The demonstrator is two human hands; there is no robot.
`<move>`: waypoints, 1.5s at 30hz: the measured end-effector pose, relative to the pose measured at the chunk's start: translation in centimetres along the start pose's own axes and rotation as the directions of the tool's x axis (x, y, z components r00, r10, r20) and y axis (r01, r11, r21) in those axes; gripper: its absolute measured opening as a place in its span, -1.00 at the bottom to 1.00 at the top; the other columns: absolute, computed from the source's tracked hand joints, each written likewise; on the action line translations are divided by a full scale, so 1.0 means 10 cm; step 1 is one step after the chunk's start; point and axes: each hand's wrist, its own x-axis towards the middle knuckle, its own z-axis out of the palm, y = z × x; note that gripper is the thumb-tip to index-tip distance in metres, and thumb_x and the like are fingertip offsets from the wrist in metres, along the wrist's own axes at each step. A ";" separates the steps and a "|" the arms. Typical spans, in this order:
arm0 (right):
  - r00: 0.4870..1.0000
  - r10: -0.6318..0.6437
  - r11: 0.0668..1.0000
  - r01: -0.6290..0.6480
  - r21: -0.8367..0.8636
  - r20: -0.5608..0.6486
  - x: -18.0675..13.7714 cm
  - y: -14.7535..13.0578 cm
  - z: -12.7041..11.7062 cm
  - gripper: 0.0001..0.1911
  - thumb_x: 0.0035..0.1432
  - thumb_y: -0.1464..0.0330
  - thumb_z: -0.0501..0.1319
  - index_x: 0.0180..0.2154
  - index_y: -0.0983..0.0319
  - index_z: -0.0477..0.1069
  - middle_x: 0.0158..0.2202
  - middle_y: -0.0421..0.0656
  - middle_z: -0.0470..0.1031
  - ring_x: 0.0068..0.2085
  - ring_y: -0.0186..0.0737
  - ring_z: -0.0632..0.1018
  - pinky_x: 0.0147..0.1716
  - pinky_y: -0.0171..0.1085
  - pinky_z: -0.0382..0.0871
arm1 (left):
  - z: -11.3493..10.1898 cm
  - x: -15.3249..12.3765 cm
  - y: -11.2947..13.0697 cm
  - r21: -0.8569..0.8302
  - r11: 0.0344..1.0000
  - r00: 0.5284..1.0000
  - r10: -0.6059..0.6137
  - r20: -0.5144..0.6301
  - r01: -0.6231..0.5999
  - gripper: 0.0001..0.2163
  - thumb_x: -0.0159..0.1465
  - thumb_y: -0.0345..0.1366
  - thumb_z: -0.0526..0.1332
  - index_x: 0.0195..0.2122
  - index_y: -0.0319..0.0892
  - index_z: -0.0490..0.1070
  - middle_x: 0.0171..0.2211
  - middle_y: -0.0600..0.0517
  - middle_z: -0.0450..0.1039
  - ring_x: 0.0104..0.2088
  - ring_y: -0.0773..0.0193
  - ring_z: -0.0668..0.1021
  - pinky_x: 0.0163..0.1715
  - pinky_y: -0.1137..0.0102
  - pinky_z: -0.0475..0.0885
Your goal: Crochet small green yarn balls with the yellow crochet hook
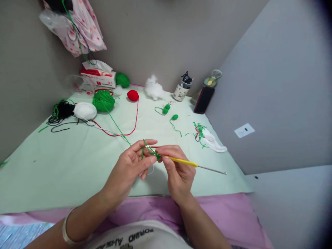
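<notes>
My left hand [131, 164] and my right hand [176, 169] meet over the near middle of a pale green table [64, 166]. The right hand's fingers are pinched round a crochet hook with a yellow handle [185, 162]; its metal end points right. The left hand's fingers are closed on green yarn [149, 149], wound over them beside a small green crocheted bit at the hook's tip. That strand runs back left to a green yarn ball [103, 101].
At the back lie a white yarn ball [85, 110], black yarn [62, 110], a red ball [132, 95] with a red strand, white stuffing [154, 87], small green crocheted pieces [166, 109], a tissue box [100, 77], a jar [183, 90], a phone [204, 99], yarn scraps [201, 133].
</notes>
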 end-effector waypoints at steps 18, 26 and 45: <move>1.000 0.000 1.000 -0.001 0.008 0.022 0.04 -0.02 0.01 -0.69 0.35 0.52 0.22 -0.04 0.06 0.61 -0.18 -0.15 0.63 -0.13 -0.22 0.59 -0.17 -0.21 0.52 | 0.03 0.00 -0.04 -0.047 0.999 1.000 0.003 -0.020 -0.004 -0.64 0.20 -0.33 0.48 0.03 -0.12 0.56 -0.37 0.15 0.50 -0.64 0.59 0.30 -0.64 0.61 0.31; 0.984 0.176 0.953 -0.161 0.256 -0.034 0.07 -0.01 -0.02 -0.80 0.40 0.39 0.20 -0.17 0.11 0.63 -0.24 -0.15 0.56 -0.35 -0.28 0.55 -0.36 -0.23 0.48 | 0.01 -0.01 -0.01 -0.069 0.996 0.998 -0.055 -0.029 0.053 -0.58 0.21 -0.34 0.47 0.09 -0.16 0.52 -0.31 0.11 0.49 -0.64 0.63 0.24 -0.64 0.62 0.26; 0.972 0.235 0.912 -0.217 0.347 -0.010 0.05 0.01 0.00 -0.80 0.43 0.31 0.17 -0.20 0.15 0.57 -0.25 -0.14 0.65 -0.39 -0.30 0.59 -0.40 -0.26 0.52 | -0.02 -0.02 0.06 -0.074 0.993 0.995 -0.093 0.020 0.094 -0.44 0.25 -0.36 0.43 0.27 -0.11 0.38 -0.29 0.13 0.43 -0.62 0.62 0.20 -0.65 0.61 0.24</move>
